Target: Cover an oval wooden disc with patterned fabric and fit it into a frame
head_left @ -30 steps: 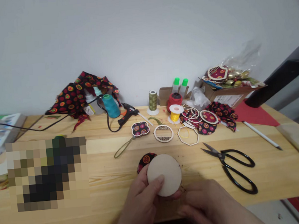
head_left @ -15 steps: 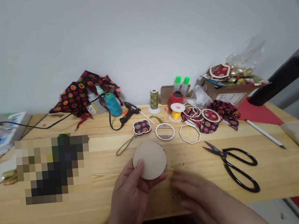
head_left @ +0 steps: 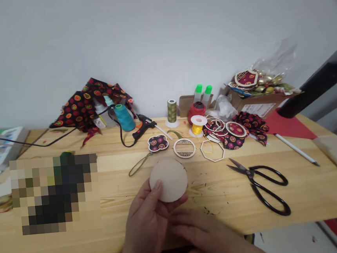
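Note:
My left hand holds a plain round wooden disc by its lower edge, thumb on its face, just above the wooden table. My right hand lies low at the table's front edge, below and right of the disc, fingers stretched out to the left and holding nothing. Beyond the disc lie a fabric-covered clover piece, a round lattice wooden piece and an octagonal wooden frame.
Black scissors lie to the right. A glue gun, thread spools, patterned fabric and a cardboard box of ornaments line the back. A white pencil lies far right. A blurred patch covers the left.
The disc moved left and slightly away in my left hand. My right hand let go of it and drew back toward the table's front edge.

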A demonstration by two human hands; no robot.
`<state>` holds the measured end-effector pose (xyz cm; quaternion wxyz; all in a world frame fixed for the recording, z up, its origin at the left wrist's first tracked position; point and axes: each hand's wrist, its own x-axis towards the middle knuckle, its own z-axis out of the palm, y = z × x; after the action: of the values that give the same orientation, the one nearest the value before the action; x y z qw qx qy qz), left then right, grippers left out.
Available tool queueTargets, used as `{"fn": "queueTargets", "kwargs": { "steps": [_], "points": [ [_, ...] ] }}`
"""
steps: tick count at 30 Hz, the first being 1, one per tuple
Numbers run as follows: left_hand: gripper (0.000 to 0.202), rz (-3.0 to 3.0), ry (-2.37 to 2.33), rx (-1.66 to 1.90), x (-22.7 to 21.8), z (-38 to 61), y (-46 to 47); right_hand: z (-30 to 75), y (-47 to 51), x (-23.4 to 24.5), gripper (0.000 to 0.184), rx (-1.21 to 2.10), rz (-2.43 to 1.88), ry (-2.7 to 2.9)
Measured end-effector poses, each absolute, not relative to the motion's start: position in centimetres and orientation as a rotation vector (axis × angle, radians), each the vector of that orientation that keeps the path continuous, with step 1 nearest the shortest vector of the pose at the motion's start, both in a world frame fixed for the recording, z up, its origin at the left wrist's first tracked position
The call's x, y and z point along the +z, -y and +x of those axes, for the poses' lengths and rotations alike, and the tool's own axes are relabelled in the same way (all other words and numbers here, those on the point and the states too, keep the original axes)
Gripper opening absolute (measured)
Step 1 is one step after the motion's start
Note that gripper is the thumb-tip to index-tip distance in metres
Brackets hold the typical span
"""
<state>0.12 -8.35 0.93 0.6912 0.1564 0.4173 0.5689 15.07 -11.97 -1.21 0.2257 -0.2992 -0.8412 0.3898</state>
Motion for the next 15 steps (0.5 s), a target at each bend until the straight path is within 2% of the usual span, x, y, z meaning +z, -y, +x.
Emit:
{"fn": "queueTargets", "kwargs": {
  "steps": [4, 9, 13, 15],
  "points": [
    [0.029, 0.337, -0.925, 1.234, 1.1, 0.1, 8.5, 15.5, 12.3, -0.1, 0.02, 1.174, -0.812, 2.27],
    [0.03, 0.371, -0.912, 1.208, 1.0, 0.3, 8.5, 17.0, 12.8, 1.4, 0.023, 1.107, -1.079, 2.089],
    [0.025, 0.473, -0.895, 1.149, 0.7, 0.4, 8.7, 17.4, 12.8, 1.6, 0.02, 1.361, -1.166, 2.05],
    [0.024, 0.58, -0.888, 1.089, 0.6, 0.4, 8.8, 17.5, 12.4, 0.8, 0.026, 1.248, -1.342, 1.816]
  ]
}}
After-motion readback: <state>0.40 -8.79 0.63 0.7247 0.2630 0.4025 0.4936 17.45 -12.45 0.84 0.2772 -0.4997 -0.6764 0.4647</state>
